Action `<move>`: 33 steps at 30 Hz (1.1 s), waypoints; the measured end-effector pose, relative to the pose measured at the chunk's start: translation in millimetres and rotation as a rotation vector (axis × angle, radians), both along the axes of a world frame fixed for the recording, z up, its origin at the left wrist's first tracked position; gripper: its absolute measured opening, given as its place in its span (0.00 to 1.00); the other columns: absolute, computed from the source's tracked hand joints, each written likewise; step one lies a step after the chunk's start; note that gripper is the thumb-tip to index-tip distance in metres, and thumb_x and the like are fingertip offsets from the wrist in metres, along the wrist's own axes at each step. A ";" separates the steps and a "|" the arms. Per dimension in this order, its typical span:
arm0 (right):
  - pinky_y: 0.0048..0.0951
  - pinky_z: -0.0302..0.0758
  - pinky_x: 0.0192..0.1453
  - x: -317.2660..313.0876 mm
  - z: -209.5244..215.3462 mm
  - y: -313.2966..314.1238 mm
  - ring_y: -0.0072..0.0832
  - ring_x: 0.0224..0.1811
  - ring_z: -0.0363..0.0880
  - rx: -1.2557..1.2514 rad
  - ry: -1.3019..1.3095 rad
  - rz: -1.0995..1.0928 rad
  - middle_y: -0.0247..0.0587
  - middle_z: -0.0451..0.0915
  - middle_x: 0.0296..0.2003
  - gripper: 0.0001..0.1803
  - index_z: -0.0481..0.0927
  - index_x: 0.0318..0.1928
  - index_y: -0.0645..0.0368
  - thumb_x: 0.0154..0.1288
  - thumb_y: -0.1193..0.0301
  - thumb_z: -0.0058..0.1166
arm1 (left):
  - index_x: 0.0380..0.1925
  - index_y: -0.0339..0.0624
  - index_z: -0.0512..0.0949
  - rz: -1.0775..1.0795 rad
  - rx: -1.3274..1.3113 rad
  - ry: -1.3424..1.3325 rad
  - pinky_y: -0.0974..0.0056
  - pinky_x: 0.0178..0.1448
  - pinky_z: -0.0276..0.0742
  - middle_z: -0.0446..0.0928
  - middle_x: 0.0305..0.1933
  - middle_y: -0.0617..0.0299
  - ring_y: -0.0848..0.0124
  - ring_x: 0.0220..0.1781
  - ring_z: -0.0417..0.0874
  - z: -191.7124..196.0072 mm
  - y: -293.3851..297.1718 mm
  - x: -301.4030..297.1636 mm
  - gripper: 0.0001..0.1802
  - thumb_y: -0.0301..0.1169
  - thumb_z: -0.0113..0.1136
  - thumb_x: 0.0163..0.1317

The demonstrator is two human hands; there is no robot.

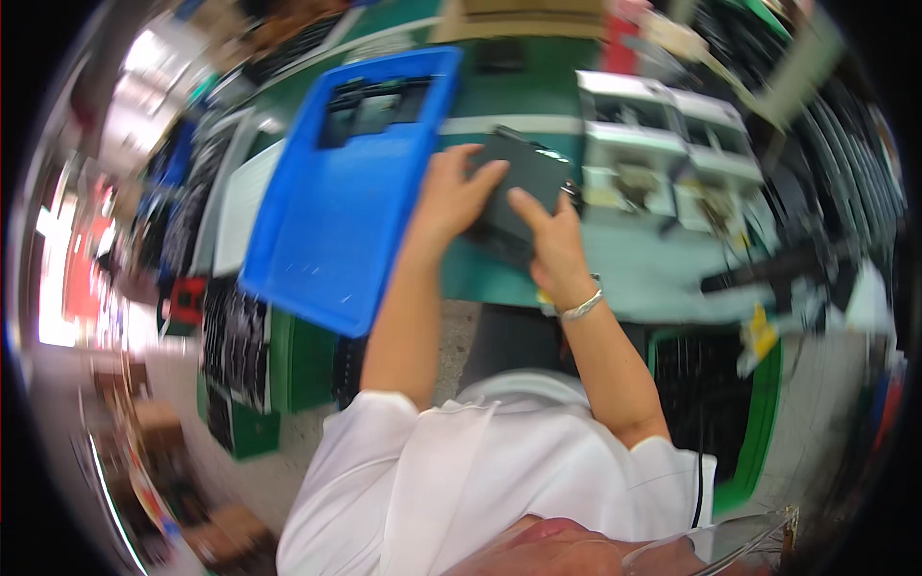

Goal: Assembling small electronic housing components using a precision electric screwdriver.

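Observation:
Over the green bench I hold a dark grey, flat, box-shaped part (526,168), tilted, with a shiny far edge. My left hand (453,197) closes on its left side, the thumb lying on the upper face. On the near right side my right hand (557,245) grips it, thumb also on the face and a bracelet at the wrist. Motion blur hides the part's finer detail and its exact kind. Just left of my left hand lies a blue tray (336,216), with several black parts (375,108) at its far end.
White bins (629,144) with small parts stand on the bench (634,278) to the right, near a long black object (759,274). Green crates (298,360) with dark pieces sit below left; another green crate (768,422) is below right. Cardboard (519,21) lies at the back.

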State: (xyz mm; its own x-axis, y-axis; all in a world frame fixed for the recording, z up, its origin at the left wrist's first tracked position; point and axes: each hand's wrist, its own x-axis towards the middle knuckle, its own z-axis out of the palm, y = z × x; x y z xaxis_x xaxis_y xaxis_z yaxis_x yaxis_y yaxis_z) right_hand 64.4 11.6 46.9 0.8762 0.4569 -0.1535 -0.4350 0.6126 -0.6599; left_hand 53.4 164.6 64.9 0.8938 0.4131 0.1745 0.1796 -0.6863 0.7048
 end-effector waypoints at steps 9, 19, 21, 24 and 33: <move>0.36 0.73 0.51 -157.4 -7.7 -270.6 0.40 0.48 0.74 -1.304 -0.771 -0.072 0.40 0.79 0.44 0.34 0.75 0.54 0.53 0.41 0.79 0.65 | 0.58 0.32 0.70 -0.097 0.046 -0.378 0.62 0.60 0.73 0.74 0.55 0.52 0.63 0.55 0.76 46.4 -33.6 -90.7 0.19 0.30 0.50 0.71; 0.50 0.75 0.47 -355.1 -194.0 -506.0 0.60 0.44 0.79 -1.981 0.553 -0.794 0.67 0.79 0.41 0.29 0.69 0.54 0.69 0.57 0.64 0.62 | 0.53 0.31 0.73 -0.197 0.054 -0.358 0.62 0.55 0.76 0.77 0.49 0.51 0.64 0.49 0.79 33.6 -110.9 -41.8 0.17 0.33 0.47 0.73; 0.51 0.75 0.47 -333.3 -210.9 -543.2 0.61 0.42 0.79 -1.946 0.778 -0.897 0.66 0.80 0.39 0.29 0.67 0.53 0.71 0.57 0.66 0.61 | 0.53 0.31 0.73 -0.216 0.055 -0.360 0.63 0.54 0.76 0.77 0.48 0.51 0.64 0.49 0.79 34.3 -119.1 -35.9 0.17 0.33 0.46 0.74; 0.51 0.76 0.49 -310.0 -266.1 -598.5 0.59 0.46 0.78 -2.004 0.927 -1.014 0.63 0.79 0.44 0.28 0.66 0.53 0.69 0.57 0.67 0.60 | 0.52 0.32 0.74 -0.217 0.097 -0.344 0.64 0.54 0.76 0.78 0.48 0.52 0.65 0.48 0.79 33.5 -150.1 -37.2 0.17 0.33 0.47 0.74; 0.48 0.75 0.56 -270.1 -326.4 -638.4 0.53 0.55 0.74 -1.975 1.245 -0.814 0.58 0.75 0.51 0.23 0.66 0.51 0.65 0.59 0.69 0.58 | 0.46 0.34 0.75 -0.359 0.161 -0.314 0.66 0.49 0.76 0.78 0.41 0.55 0.68 0.42 0.78 33.3 -149.4 -10.7 0.18 0.40 0.53 0.70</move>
